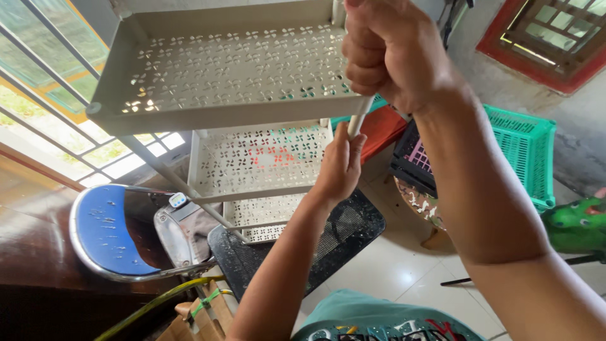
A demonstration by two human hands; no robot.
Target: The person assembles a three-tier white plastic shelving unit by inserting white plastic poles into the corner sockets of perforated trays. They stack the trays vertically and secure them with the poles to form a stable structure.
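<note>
A pale grey plastic rack with several perforated shelves is tipped toward me, its top shelf nearest. My right hand is closed around the top corner of that shelf, at the upper end of a white corner pole. My left hand grips the same pole lower down, between the top shelf and the second shelf. Lower shelves show behind and below, partly hidden by the upper ones.
A folding chair with a blue seat stands at the left by a barred window. A black mesh panel lies on the tiled floor. Green and dark plastic baskets sit at the right. A yellow hose runs below.
</note>
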